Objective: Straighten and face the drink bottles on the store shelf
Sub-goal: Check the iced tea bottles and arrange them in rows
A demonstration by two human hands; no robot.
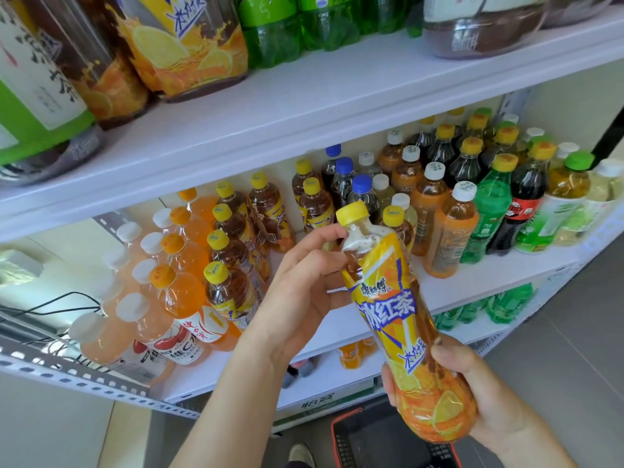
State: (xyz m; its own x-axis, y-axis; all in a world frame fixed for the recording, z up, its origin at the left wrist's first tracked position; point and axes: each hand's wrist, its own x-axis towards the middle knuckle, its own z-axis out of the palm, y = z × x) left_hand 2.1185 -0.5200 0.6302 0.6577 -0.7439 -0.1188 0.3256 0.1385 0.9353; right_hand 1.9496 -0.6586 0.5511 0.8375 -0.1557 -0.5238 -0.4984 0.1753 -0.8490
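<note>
**A:** so where's the bottle, on the shelf or off it?

**B:** Off it. The iced tea bottle [401, 319] is out in front of the middle shelf [472, 282], tilted, yellow cap [352, 212] leaning up and left toward the rows, base down near the person. Label faces us, blue characters on yellow and orange.

**A:** which hand has it?

**B:** Both. The right hand [479, 390] is cupped around the base, fingers wrapped behind it, thumb across the front. The left hand [304, 285] is up at the neck, thumb and fingers curled loosely on the shoulder just under the cap. Can't quite tell how firmly it pinches, the bottle hides the fingertips.

**A:** and the shelf?

**B:** There's a bare patch of white board right behind the bottle. To the left a row of the same yellow-capped tea bottles [233, 261], then orange drink bottles [182, 292]. To the right, orange-labelled tea [449, 231], a green soda bottle [489, 211], a dark cola [525, 201]. Red shopping basket [388, 440] on the floor below.
</note>
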